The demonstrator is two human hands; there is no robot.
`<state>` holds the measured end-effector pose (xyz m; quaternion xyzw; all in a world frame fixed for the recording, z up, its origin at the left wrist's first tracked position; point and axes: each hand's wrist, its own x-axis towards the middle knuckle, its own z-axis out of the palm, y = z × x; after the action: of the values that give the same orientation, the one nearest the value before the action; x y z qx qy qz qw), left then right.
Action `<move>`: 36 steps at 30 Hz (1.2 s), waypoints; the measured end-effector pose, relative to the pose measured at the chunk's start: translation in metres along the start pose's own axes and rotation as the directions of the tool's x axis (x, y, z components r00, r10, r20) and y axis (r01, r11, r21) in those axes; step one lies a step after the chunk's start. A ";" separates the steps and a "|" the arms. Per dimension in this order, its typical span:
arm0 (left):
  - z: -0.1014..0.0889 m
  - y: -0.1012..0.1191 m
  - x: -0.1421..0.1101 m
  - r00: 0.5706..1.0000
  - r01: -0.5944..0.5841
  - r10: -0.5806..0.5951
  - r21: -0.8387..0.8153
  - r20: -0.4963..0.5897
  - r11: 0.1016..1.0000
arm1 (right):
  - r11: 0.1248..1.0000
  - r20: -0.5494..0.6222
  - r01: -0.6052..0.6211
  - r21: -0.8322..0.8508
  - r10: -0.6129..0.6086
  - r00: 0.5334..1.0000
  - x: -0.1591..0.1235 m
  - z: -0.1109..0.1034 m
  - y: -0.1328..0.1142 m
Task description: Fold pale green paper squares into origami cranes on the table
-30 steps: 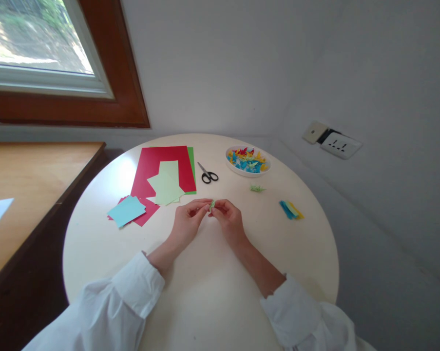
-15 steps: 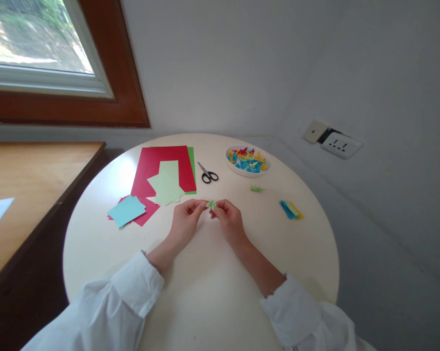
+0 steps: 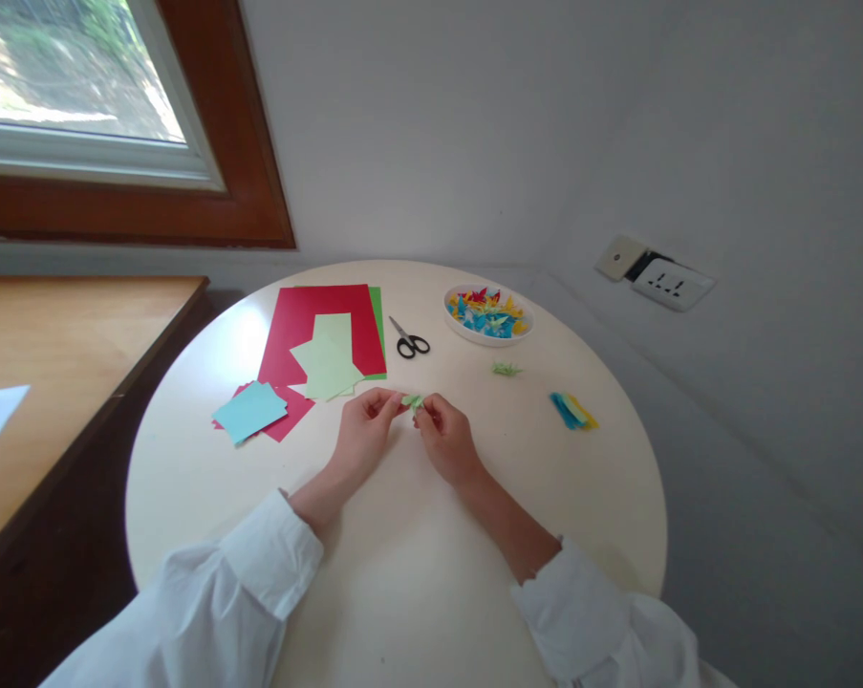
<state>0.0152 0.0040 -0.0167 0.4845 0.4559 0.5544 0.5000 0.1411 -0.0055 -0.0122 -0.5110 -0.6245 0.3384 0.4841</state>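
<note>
Between my two hands is a small light-green folded paper piece (image 3: 412,402), its exact shape partly hidden by my fingertips. My left hand (image 3: 366,427) pinches it from the left, thumb and fingers pressed together. From the right, my right hand (image 3: 446,435) pinches its other side. A little way off to the right lies another small light-green folded paper piece (image 3: 506,369) with pointed tips. Farther back, a white oval dish (image 3: 488,338) holds many folded paper pieces in blue, yellow, red and green.
Black-handled scissors (image 3: 410,344) lie beyond my hands. To their left are a red sheet (image 3: 288,330) over a green one, with pale green paper (image 3: 331,358) on top. Light-blue squares (image 3: 250,413) rest on red ones at left. Blue and yellow papers (image 3: 572,411) lie near the round table's (image 3: 395,612) right edge.
The fingers of my right hand have shifted slightly on the light-green folded paper piece, which looks a little turned. Both hands stay in nearly the same place.
</note>
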 end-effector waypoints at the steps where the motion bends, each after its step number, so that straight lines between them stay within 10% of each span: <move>1: 0.000 0.000 0.000 1.000 -0.008 0.008 0.002 0.000 1.000 | 1.000 0.001 -0.002 -0.013 0.002 1.000 0.000 0.000 0.000; 16: 0.005 0.004 -0.002 0.988 0.153 -0.144 -0.183 0.058 0.971 | 0.998 -0.019 0.038 -0.050 -0.039 0.999 -0.001 -0.001 0.000; 25: 0.004 0.008 -0.003 0.994 -0.023 0.006 0.165 0.105 0.986 | 0.998 -0.011 0.027 -0.062 -0.028 1.000 -0.001 0.001 0.001; 36: 0.007 0.010 -0.007 0.960 0.157 -0.112 -0.162 0.256 0.974 | 0.867 0.178 -0.190 0.462 0.119 0.977 0.002 0.003 0.001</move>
<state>0.0216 -0.0037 -0.0065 0.4696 0.3702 0.4938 0.6313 0.1381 -0.0030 -0.0134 -0.3990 -0.5126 0.5549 0.5198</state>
